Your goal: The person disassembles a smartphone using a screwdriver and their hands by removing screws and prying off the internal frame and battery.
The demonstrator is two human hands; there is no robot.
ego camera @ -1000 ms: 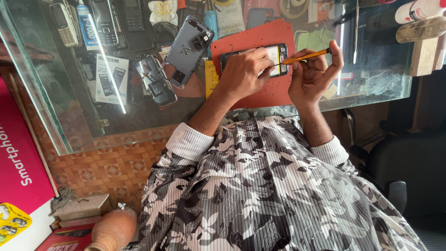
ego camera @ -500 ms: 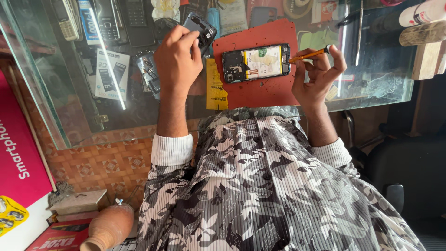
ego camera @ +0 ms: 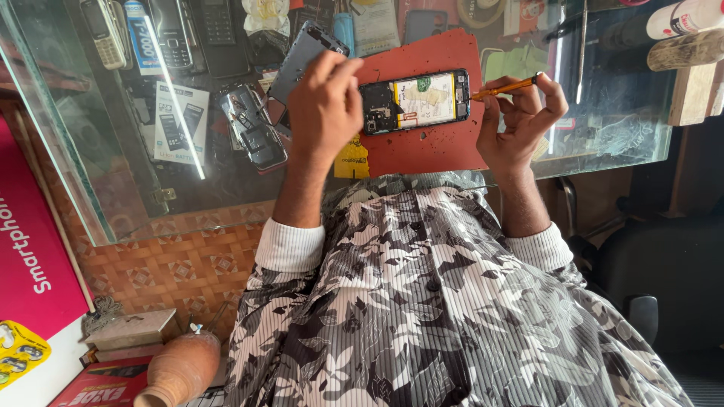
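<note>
Two hands: both gripping.
Left hand (ego camera: pixel 324 102): pinches grey back cover (ego camera: pixel 302 56).
Right hand (ego camera: pixel 520 124): grips orange screwdriver (ego camera: pixel 504 88).
Phone (ego camera: pixel 415 100): between hands, on red mat (ego camera: pixel 422 147).
Progress: opened; insides exposed, untouched.

Left hand (ego camera: pixel 324 102) hides the grey back cover's (ego camera: pixel 302 60) lower half

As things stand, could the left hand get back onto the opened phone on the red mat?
Probably yes. The left hand hovers just beside the opened black phone with its back off on the red mat, with nothing between them. The right hand and its orange-handled screwdriver work the far end.
</note>
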